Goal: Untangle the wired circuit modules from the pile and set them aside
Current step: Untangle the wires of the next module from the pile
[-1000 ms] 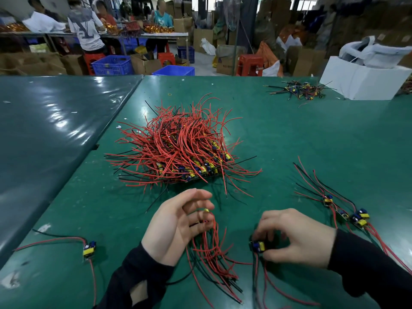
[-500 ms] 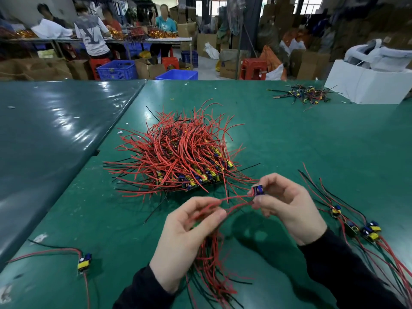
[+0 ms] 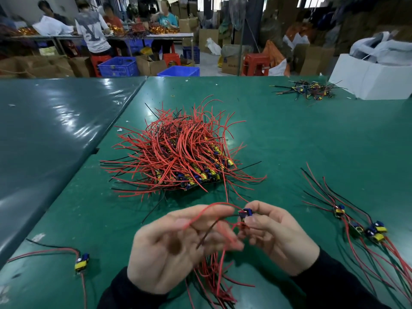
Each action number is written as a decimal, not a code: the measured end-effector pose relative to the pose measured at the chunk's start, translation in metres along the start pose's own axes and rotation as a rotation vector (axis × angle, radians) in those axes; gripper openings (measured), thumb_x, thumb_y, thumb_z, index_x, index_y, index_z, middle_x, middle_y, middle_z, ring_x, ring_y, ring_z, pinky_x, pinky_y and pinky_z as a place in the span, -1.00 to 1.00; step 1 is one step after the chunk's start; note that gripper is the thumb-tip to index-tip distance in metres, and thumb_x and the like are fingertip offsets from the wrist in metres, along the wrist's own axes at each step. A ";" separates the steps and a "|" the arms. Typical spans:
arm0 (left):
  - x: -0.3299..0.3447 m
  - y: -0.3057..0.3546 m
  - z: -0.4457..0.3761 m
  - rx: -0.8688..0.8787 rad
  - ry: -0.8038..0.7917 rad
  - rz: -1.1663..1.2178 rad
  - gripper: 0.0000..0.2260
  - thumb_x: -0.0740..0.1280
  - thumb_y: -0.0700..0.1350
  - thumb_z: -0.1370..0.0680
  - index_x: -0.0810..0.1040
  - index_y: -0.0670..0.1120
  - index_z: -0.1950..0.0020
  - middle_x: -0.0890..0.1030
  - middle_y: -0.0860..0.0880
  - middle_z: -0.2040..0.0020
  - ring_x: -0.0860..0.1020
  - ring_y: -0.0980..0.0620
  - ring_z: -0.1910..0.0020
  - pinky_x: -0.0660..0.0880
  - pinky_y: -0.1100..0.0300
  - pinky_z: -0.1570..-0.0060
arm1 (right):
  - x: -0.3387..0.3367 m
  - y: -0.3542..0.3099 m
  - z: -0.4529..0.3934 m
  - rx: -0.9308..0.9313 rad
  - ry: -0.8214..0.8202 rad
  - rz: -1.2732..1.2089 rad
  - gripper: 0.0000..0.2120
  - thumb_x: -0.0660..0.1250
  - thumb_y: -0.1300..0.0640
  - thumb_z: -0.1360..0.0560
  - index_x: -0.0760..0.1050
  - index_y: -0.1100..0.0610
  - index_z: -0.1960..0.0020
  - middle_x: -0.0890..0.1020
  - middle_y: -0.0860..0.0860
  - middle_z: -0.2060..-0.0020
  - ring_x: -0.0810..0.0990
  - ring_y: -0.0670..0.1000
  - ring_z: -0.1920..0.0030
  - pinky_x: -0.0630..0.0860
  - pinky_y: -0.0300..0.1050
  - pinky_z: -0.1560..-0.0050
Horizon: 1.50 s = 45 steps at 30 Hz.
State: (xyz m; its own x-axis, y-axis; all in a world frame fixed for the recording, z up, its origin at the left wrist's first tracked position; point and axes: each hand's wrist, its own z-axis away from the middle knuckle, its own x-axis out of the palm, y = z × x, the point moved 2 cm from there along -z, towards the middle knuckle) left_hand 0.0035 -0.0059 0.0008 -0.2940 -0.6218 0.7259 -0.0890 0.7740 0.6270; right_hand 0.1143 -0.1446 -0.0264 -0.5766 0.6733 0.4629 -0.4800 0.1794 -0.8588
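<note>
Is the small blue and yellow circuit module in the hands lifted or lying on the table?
Lifted: the right hand pinches the small blue and yellow circuit module above the green table.

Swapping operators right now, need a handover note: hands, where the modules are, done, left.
Right hand pinches one circuit module above the table. Left hand, blurred, has that module's red and black wires across its fingers; its grip is unclear. A small wire bundle lies under the hands.
Done: a few modules set aside on the right, one lone module on the left.
Left: free the held module, then work through the big tangled pile, still most of the job.
</note>
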 end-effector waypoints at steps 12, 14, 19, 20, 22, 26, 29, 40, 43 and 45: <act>-0.009 -0.013 -0.003 0.314 0.387 -1.218 -0.86 0.54 -0.09 -0.36 0.72 -0.04 0.10 0.64 -0.04 0.14 0.63 0.05 0.16 0.52 0.28 0.16 | 0.008 0.006 0.008 0.012 -0.150 0.049 -0.73 0.51 0.35 -0.17 0.47 0.25 0.22 0.58 0.17 0.41 0.54 0.01 0.50 0.51 -0.21 0.47; -0.008 -0.012 -0.003 0.371 0.412 -1.265 -0.90 0.54 -0.07 -0.35 0.72 -0.02 0.17 0.65 0.01 0.19 0.63 0.07 0.22 0.50 0.30 0.21 | 0.008 0.006 0.007 -0.012 -0.138 0.080 -0.81 0.41 0.38 -0.22 0.44 0.26 0.23 0.58 0.17 0.42 0.55 0.02 0.50 0.50 -0.21 0.47; -0.006 -0.015 -0.004 0.364 0.503 -1.184 -0.88 0.45 -0.03 -0.36 0.67 -0.08 0.27 0.66 -0.01 0.27 0.62 0.07 0.27 0.50 0.27 0.22 | 0.008 0.007 0.008 -0.106 -0.152 0.149 -0.76 0.42 0.42 -0.19 0.40 0.29 0.24 0.60 0.13 0.39 0.54 -0.02 0.47 0.50 -0.22 0.41; -0.007 -0.016 -0.004 0.333 0.524 -1.132 -0.85 0.46 -0.02 -0.35 0.66 -0.11 0.27 0.66 -0.03 0.28 0.61 0.08 0.28 0.49 0.27 0.22 | 0.008 0.006 0.009 -0.119 -0.153 0.159 -0.75 0.42 0.43 -0.19 0.39 0.29 0.24 0.60 0.13 0.38 0.54 -0.01 0.46 0.51 -0.22 0.40; -0.007 -0.017 -0.004 0.268 0.560 -1.021 -0.85 0.50 -0.05 -0.35 0.65 -0.13 0.26 0.65 -0.05 0.31 0.57 0.09 0.32 0.48 0.28 0.25 | 0.007 0.005 0.009 -0.146 -0.153 0.179 -0.75 0.43 0.43 -0.19 0.39 0.30 0.24 0.60 0.12 0.38 0.55 -0.02 0.45 0.51 -0.22 0.39; -0.008 -0.024 -0.004 0.210 0.684 -0.747 -0.83 0.53 -0.11 -0.25 0.65 -0.18 0.30 0.63 -0.14 0.34 0.55 0.03 0.35 0.50 0.29 0.34 | 0.008 0.005 0.010 -0.204 -0.124 0.262 -0.73 0.46 0.41 -0.18 0.40 0.30 0.23 0.61 0.08 0.39 0.55 -0.02 0.45 0.51 -0.24 0.39; -0.006 -0.027 -0.004 0.253 0.729 -0.766 -0.82 0.55 -0.13 -0.23 0.65 -0.20 0.30 0.63 -0.10 0.36 0.55 0.08 0.38 0.49 0.32 0.37 | 0.008 0.005 0.012 -0.258 -0.091 0.342 -0.72 0.49 0.35 -0.17 0.41 0.26 0.25 0.60 0.05 0.39 0.52 -0.03 0.44 0.48 -0.28 0.39; -0.008 -0.024 -0.007 0.112 0.687 -0.670 -0.71 0.53 -0.12 -0.14 0.71 -0.15 0.18 0.69 -0.22 0.24 0.64 0.00 0.29 0.58 0.24 0.23 | 0.010 0.008 0.011 -0.247 -0.090 0.298 -0.73 0.45 0.36 -0.19 0.37 0.30 0.25 0.56 0.06 0.47 0.54 -0.04 0.51 0.48 -0.26 0.46; -0.008 -0.022 -0.005 0.054 0.699 -0.544 -0.70 0.54 -0.17 -0.08 0.70 -0.18 0.22 0.67 -0.28 0.23 0.65 -0.06 0.31 0.59 0.16 0.24 | 0.011 0.009 0.011 -0.240 -0.092 0.303 -0.73 0.46 0.35 -0.19 0.38 0.26 0.26 0.55 0.06 0.47 0.54 -0.03 0.51 0.46 -0.27 0.46; -0.009 -0.021 -0.004 0.077 0.698 -0.589 -0.70 0.60 -0.27 -0.04 0.68 -0.18 0.27 0.66 -0.27 0.29 0.65 -0.07 0.33 0.59 0.19 0.27 | 0.011 0.011 0.011 -0.233 -0.095 0.310 -0.73 0.47 0.34 -0.19 0.39 0.25 0.26 0.55 0.06 0.47 0.54 -0.03 0.51 0.45 -0.27 0.46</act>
State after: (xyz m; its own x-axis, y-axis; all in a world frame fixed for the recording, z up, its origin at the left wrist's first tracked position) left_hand 0.0121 -0.0174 -0.0179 0.4585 -0.8304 0.3166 -0.1130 0.2989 0.9476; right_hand 0.0951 -0.1428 -0.0286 -0.7343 0.6536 0.1831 -0.1172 0.1436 -0.9827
